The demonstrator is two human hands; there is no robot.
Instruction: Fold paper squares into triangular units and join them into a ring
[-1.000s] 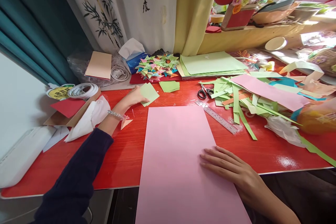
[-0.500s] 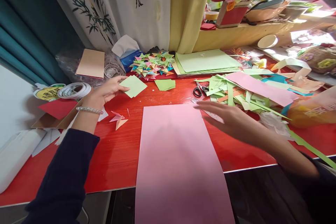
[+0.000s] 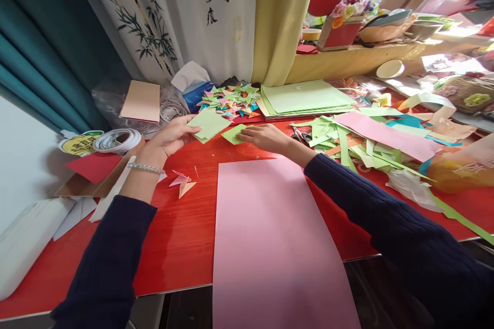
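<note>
My left hand (image 3: 174,138) pinches a small stack of light green paper squares (image 3: 209,124) by its left edge, just over the table. To its right, my right hand (image 3: 266,138) has its fingers on a second green piece of paper (image 3: 233,134), covering its right side. In front of both hands a long pink sheet of paper (image 3: 266,216) lies flat and hangs over the table's near edge. Folded pink and peach paper pieces (image 3: 184,183) rest left of the sheet. Behind the hands is a heap of folded multicoloured paper pieces (image 3: 235,97).
Scissors (image 3: 301,135) lie by a pile of green paper strips (image 3: 328,136) on the right. A stack of green sheets (image 3: 309,96) is at the back. Tape rolls (image 3: 118,140), a red card (image 3: 93,166) and a white pack (image 3: 33,244) sit left on the red table (image 3: 173,247).
My right hand has come left from above the pink sheet's right corner to the green paper on the table. My left hand still holds the light green squares. The view has shifted slightly.
</note>
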